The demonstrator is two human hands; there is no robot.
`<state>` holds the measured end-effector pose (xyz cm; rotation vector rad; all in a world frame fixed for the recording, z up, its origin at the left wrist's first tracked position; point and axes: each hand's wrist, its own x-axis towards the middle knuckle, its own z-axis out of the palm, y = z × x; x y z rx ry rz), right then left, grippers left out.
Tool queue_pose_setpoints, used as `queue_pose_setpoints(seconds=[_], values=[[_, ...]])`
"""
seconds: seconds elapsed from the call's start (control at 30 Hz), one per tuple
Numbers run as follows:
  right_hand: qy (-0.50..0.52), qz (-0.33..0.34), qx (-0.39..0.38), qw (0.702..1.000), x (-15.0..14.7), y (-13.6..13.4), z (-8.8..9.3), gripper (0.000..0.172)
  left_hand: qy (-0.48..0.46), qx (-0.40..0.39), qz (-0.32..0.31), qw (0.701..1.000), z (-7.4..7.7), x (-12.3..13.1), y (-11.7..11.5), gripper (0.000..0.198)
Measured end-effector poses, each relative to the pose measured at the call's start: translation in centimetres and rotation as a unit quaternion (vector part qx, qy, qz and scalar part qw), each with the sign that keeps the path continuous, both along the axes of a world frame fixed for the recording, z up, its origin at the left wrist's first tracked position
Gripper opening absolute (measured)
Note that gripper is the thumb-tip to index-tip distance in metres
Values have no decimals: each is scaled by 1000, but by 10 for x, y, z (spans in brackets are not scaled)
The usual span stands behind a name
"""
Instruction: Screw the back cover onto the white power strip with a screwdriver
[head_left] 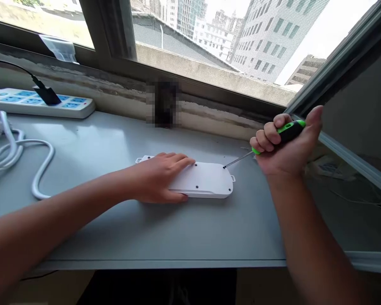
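A grey desk (92,237) stands under a wide window with a dark frame (111,29). At the back left corner of the desk lies a white power strip (34,103) with blue sockets, and a black plug (47,95) sits in it. Along the left edge runs a white cable (42,169) in loose loops. Near the middle of the desk, a little toward the right edge, lies a white plastic case (209,180) with small tabs at its two ends and dark screw holes (197,186). It looks light and stiff, but its smooth plastic may slide on the desk, so the wide flat body seems the best place to hold it, pressing from above. The left hand (158,178) lies on the left part of the case, with the fingers a little spread and pressing down. The right hand (282,146) is closed firmly around the green and black handle of a screwdriver (288,131). Its thin steel shaft (238,160) slants down, and the tip touches one screw hole near the right end of the case.
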<state>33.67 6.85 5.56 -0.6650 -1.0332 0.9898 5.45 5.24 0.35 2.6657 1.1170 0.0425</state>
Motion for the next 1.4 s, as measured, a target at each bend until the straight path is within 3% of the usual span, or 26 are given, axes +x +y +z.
queue_pose_setpoints(seconds=[0.57,0.93,1.1,1.4], values=[[-15,45,22,999,-7,2,-3,48,-28,-32,-41,998,6,9,-16,85],[23,17,23,999,24,-1,11,38,-29,-29,-53,998,3,9,-18,84],[66,10,28,997,-1,-1,1,59,-41,-20,-54,998,3,12,-20,84],[47,57,18,997,-39,-21,-4,54,-53,-12,-77,996,2,22,-35,79]])
